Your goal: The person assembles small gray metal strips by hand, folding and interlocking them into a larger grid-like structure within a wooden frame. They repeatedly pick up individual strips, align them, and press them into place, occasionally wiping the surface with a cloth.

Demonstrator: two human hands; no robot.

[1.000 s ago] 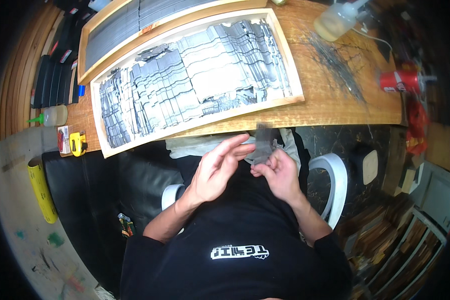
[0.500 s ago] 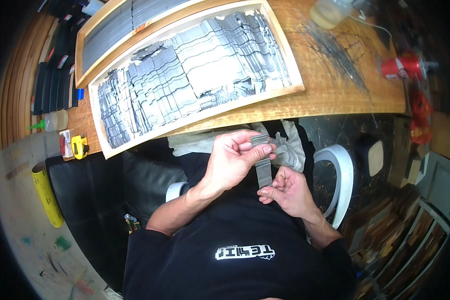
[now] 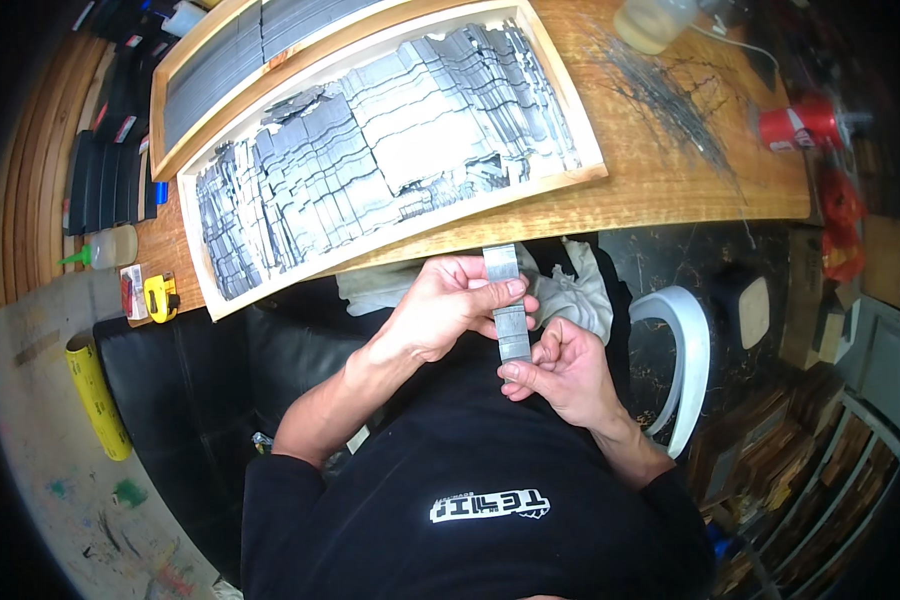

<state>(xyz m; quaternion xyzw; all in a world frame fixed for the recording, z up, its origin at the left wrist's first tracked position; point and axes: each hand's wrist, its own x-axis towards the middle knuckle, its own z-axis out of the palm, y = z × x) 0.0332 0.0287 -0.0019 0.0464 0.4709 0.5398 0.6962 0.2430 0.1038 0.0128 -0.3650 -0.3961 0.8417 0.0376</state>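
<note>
A short grey strip with crosswise lines [image 3: 512,326] is held upright in front of my body, just below the table's edge. My left hand [image 3: 450,305] grips it around its upper middle, thumb across the front. At its lower end, the thumb and bent fingers of my right hand [image 3: 560,375] pinch the strip. Beyond my hands, a shallow wooden tray [image 3: 400,235] is filled with rows of similar thin grey and dark pieces. Behind it sits a second wooden frame [image 3: 160,120] holding flat grey strips.
Thin dark slivers [image 3: 675,105] lie scattered on the wooden table [image 3: 610,205]. A red can [image 3: 800,127] and a jar [image 3: 655,25] stand on the right. On the left are a yellow tape measure [image 3: 160,298] and a green-tipped bottle [image 3: 110,247]. A pale cloth [image 3: 580,300] hangs below the edge.
Both hands have shifted slightly left with the grey strip. The strip now sits a little higher and shows a brighter face at its top. My grip stays the same.
</note>
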